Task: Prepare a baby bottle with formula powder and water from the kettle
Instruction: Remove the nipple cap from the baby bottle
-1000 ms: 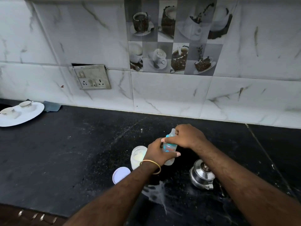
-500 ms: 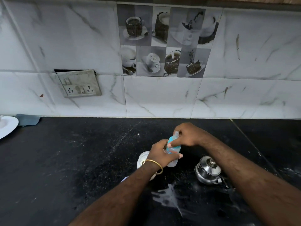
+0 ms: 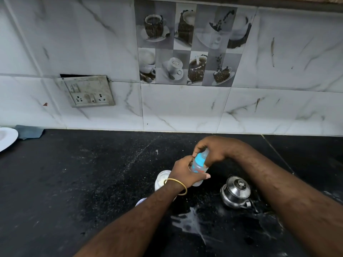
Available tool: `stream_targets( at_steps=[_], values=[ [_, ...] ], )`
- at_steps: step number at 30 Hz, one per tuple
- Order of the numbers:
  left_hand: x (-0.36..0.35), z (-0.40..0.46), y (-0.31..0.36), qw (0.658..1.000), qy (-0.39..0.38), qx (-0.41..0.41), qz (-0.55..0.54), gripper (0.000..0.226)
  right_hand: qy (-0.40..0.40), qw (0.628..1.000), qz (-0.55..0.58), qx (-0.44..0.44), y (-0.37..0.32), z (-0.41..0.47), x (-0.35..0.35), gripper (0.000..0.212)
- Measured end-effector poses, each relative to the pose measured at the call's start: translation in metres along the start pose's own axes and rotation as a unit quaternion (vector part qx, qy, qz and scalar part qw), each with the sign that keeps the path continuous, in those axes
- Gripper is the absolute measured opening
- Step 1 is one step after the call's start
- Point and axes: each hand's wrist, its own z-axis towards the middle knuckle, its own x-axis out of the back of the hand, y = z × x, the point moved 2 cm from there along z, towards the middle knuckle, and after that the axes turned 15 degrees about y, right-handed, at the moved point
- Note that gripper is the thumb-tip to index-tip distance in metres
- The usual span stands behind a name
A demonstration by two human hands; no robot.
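Note:
A small clear baby bottle (image 3: 199,166) with a blue collar is held above the black counter. My left hand (image 3: 182,172), with a gold bangle at the wrist, wraps around the bottle's body. My right hand (image 3: 213,151) grips the blue collar and teat at the top. Behind my left wrist stands an open white formula jar (image 3: 161,179), partly hidden. A small steel kettle (image 3: 235,191) with its lid on sits on the counter to the right of the bottle.
A white lid (image 3: 139,202) peeks out beside my left forearm. Spilled white liquid (image 3: 187,223) lies on the counter in front of the kettle. A white plate (image 3: 7,139) and a grey cloth (image 3: 29,131) are at far left. A wall socket (image 3: 87,93) is behind.
The view has tilted up and shifted right, so the plate slid toward the left edge. Both hands keep their hold on the bottle, with the right hand's fingers shifting around the collar.

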Motion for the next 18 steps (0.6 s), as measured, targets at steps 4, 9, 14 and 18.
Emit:
stream_targets(
  at_steps=[4,9,14,18],
  values=[
    [-0.004,0.000,-0.003,1.000,0.022,0.020,-0.004,0.048,0.064,0.997,-0.019,-0.038,0.008,-0.001,-0.002,0.043],
    [-0.009,0.001,0.000,0.999,0.026,0.020,0.011,0.049,0.013,1.000,0.014,0.007,0.017,0.000,-0.005,0.051],
    [-0.014,0.002,0.001,0.999,0.030,0.025,0.003,0.048,0.055,0.998,-0.035,-0.023,0.022,0.002,-0.004,0.059],
    [-0.017,0.002,0.003,0.999,0.021,0.016,0.024,0.050,0.018,1.000,0.003,0.012,0.028,0.003,-0.007,0.039]
  ],
)
